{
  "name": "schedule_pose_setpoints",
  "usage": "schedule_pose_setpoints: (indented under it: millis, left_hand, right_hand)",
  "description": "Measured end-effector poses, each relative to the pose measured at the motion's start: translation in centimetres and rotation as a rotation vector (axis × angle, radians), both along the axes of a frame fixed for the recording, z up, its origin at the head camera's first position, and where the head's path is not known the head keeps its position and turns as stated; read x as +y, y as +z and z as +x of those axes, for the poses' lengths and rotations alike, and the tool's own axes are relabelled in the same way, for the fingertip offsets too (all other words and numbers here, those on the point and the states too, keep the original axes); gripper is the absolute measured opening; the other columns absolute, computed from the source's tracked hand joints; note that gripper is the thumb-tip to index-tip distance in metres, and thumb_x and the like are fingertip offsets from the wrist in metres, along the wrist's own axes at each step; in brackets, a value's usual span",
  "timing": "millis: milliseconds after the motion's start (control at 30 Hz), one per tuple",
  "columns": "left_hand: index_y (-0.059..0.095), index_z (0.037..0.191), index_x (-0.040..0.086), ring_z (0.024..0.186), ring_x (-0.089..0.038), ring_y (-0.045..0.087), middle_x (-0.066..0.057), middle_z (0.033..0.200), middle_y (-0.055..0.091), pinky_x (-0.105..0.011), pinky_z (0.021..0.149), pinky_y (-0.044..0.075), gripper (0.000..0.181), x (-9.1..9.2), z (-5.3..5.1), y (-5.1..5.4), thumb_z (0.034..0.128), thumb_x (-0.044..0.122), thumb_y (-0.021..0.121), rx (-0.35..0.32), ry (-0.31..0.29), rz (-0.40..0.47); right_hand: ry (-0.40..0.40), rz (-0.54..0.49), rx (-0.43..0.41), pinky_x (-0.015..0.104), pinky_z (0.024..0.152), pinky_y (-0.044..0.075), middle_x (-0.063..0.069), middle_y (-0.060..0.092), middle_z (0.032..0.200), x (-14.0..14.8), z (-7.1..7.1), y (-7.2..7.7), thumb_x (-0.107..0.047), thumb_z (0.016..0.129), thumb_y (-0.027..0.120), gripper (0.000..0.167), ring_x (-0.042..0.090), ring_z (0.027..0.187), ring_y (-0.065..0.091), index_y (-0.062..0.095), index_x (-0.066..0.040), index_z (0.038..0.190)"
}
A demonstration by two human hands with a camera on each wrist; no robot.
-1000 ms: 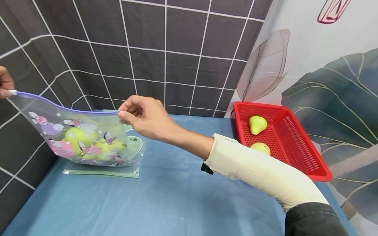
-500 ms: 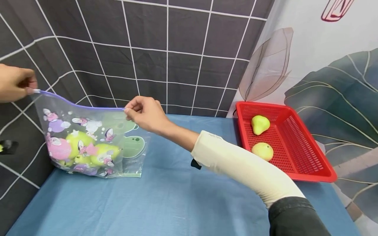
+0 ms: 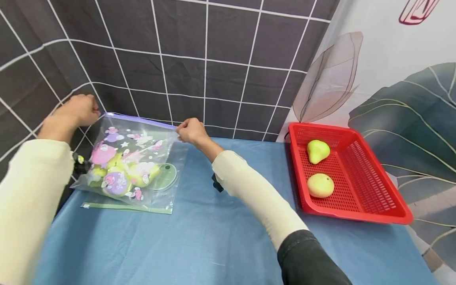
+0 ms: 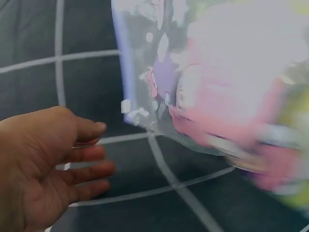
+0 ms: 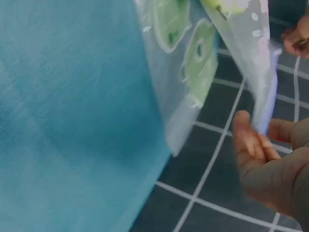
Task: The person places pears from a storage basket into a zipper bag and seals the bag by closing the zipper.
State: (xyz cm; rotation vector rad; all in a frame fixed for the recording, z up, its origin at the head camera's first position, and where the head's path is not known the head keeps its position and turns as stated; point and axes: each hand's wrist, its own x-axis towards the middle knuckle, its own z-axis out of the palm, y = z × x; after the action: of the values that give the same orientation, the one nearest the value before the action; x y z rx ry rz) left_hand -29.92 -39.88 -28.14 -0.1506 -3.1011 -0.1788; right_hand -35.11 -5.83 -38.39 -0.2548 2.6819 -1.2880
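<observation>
A clear zip bag with pink and purple prints and a purple zip edge holds several yellow-green fruits. It leans over a second, flat bag with green prints. My right hand pinches the top right corner of the purple edge, also seen beside the right hand in the right wrist view. My left hand is at the bag's top left corner. In the left wrist view the left hand has its fingers loosely extended, apart from the white slider.
A red basket stands on the right of the blue cloth, holding a yellow-green pear and a round pale yellow fruit. A dark wall covering with a white grid rises behind.
My left hand has let go of the zip end and moved right in the head view. The bag has shifted right and lowered; my right hand has moved right with its corner.
</observation>
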Motion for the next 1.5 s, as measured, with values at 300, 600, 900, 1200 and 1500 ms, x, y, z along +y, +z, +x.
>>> schedule_pose_setpoints:
  millis: [300,600,900,1200,1500]
  left_hand:
    - [0.063,0.104,-0.014,0.102,-0.06,0.066,-0.04,0.109,0.064,-0.073,0.095,0.058,0.027,7.2,2.4,-4.7,0.1021,0.012,0.059,0.018,-0.191,-0.054]
    - [0.06,0.158,0.003,0.155,-0.073,0.04,-0.038,0.166,0.049,-0.085,0.13,0.03,0.064,16.2,9.4,-10.9,0.1013,0.032,0.071,0.05,-0.274,-0.009]
    - [0.061,0.161,0.015,0.166,-0.071,0.019,-0.031,0.178,0.038,-0.091,0.132,0.011,0.069,16.8,11.5,-14.7,0.0979,0.035,0.078,0.087,-0.215,-0.075]
    - [0.053,0.169,0.017,0.167,-0.074,0.002,-0.029,0.185,0.022,-0.093,0.13,-0.005,0.074,15.8,10.6,-14.5,0.0986,0.031,0.07,0.006,-0.147,-0.029]
    - [0.048,0.172,0.02,0.168,-0.072,-0.007,-0.027,0.188,0.015,-0.091,0.128,-0.016,0.072,15.0,10.3,-14.3,0.1024,0.032,0.065,-0.037,-0.117,0.027]
  right_hand:
    - [0.325,0.51,0.186,0.04,0.081,0.065,0.0,0.078,0.101,2.3,-1.2,-9.2,-0.041,0.103,0.071,0.027,0.018,0.089,0.072,0.075,-0.017,0.115]
    - [0.552,0.888,0.168,0.042,0.143,0.032,0.012,0.036,0.185,2.9,11.1,-2.2,-0.06,0.12,0.036,0.079,0.031,0.173,0.036,0.032,-0.007,0.178]
    - [0.579,0.953,0.143,0.052,0.149,0.012,0.009,0.008,0.193,1.5,11.9,-4.8,-0.073,0.116,0.025,0.084,0.042,0.179,0.009,0.0,-0.029,0.183]
    - [0.55,1.031,0.03,0.058,0.146,-0.01,0.001,-0.002,0.193,3.1,12.2,-3.5,-0.079,0.112,0.024,0.086,0.041,0.179,-0.005,-0.001,-0.035,0.183]
    - [0.559,1.069,-0.064,0.059,0.145,-0.016,0.002,-0.007,0.193,8.7,12.3,-2.2,-0.079,0.112,0.028,0.088,0.043,0.178,-0.01,-0.003,-0.036,0.182]
